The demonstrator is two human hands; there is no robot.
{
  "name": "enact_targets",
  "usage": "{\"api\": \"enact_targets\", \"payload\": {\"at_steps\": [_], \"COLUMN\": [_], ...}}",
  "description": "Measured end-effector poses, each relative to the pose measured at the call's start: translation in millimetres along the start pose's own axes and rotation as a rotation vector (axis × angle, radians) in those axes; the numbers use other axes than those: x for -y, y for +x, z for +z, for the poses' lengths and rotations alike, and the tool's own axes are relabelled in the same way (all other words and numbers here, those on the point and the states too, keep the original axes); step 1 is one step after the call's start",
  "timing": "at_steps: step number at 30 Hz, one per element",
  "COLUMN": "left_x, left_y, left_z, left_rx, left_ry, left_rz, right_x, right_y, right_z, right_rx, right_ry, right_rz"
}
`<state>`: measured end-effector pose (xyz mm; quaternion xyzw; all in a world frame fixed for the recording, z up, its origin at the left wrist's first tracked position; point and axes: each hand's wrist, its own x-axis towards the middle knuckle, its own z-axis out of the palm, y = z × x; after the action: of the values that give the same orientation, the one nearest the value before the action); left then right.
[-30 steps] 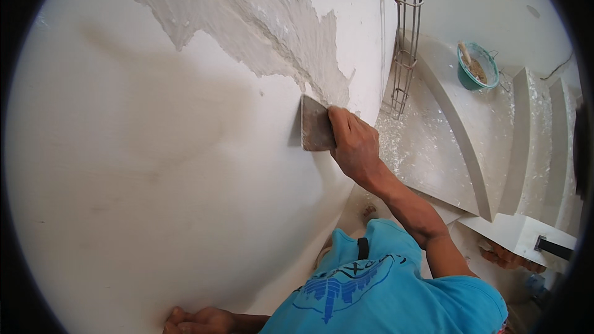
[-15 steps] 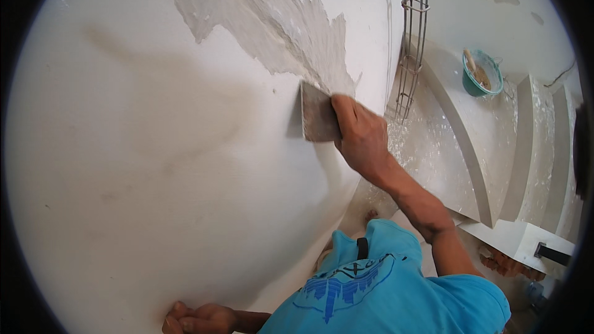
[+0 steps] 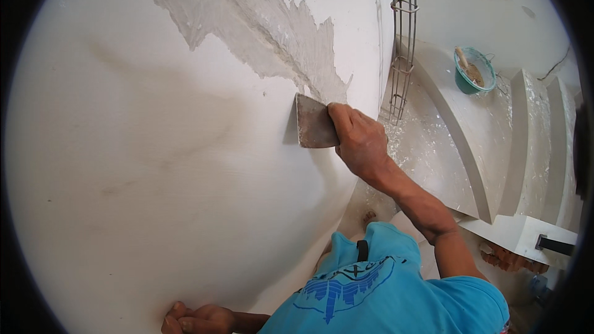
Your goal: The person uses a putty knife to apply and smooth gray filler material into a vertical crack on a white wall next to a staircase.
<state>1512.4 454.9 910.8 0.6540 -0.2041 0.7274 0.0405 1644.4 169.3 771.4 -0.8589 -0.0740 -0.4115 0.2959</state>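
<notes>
My right hand (image 3: 362, 142) grips a flat, grimy metal scraper (image 3: 315, 122), its blade against the white wall (image 3: 154, 210) just below the lower tip of a long, ragged grey bare patch (image 3: 247, 18), which has a groove along it. A shadow falls left of the blade. My left hand (image 3: 198, 317) is low at the bottom left beside the wall, fingers curled; I cannot see whether anything is inside them.
On the right are curved steps (image 3: 445, 148) speckled with white flakes, holding a teal bucket (image 3: 465, 80) with mixture and a wooden-handled tool. A vertical rebar cage (image 3: 402, 43) stands by the wall's edge. A white ledge (image 3: 501, 229) with a black bar lies lower right.
Since half a second ago my right hand and scraper have shifted slightly down the wall from the patch's tip. My left hand stays curled low by the wall. The view has shifted a little.
</notes>
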Motion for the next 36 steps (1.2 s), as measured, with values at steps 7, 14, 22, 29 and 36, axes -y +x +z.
{"api": "enact_targets", "payload": {"at_steps": [7, 14, 22, 29, 36], "left_x": [0.4, 2.6, 6.1, 14.8, 15.4], "left_y": [-2.8, -0.4, -8.3, -16.4, -17.9], "left_z": [4.0, 2.6, -10.8, -25.0, -31.9], "left_rx": [-0.022, 0.012, 0.059, 0.118, 0.079], "left_ry": [0.0, -0.022, 0.023, 0.023, 0.083], "left_rz": [-0.004, 0.018, -0.056, -0.016, -0.017], "right_x": [-1.9, 5.5, 11.0, 1.6, -33.5], "right_y": [0.7, -9.1, -8.8, 0.7, 58.6], "right_z": [6.3, 16.4, 10.4, -37.2, -79.7], "right_rx": [0.026, 0.021, 0.113, 0.298, 0.2], "right_ry": [-0.019, 0.005, 0.06, 0.351, 0.097], "right_rz": [0.007, 0.076, 0.151, 0.391, 0.05]}}
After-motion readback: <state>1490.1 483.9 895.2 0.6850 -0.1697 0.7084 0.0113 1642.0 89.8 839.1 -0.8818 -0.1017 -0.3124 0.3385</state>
